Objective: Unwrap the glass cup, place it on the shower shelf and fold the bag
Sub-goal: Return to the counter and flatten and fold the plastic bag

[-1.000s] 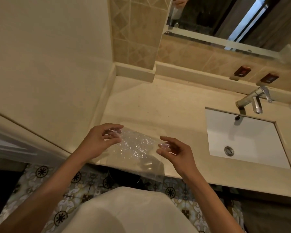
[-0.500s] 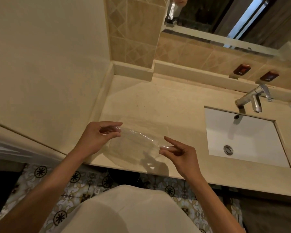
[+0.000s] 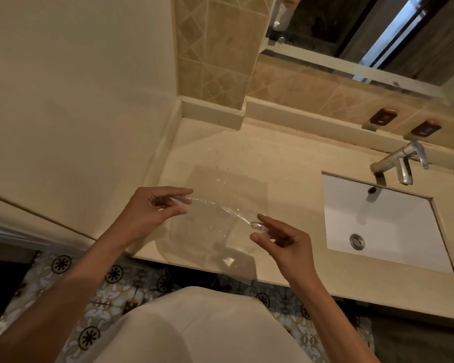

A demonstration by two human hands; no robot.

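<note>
While stretched above counter [image 3: 286,158]: bag [image 3: 215,224], clear, long axis L–R, sagging betw. hands. L hand [image 3: 152,208] pinching far-left edge; R hand [image 3: 283,238] pinching near-right edge. Both equally near; fold prob. across mid. Cup not seen.

Only readable stuff is up on the tiled wall, way past the right hand [image 3: 286,241]: a brown tag [image 3: 383,117] that says "HOT". The second brown tag [image 3: 426,128] next to it has white letters too, but they're too blurry to make out.
</note>
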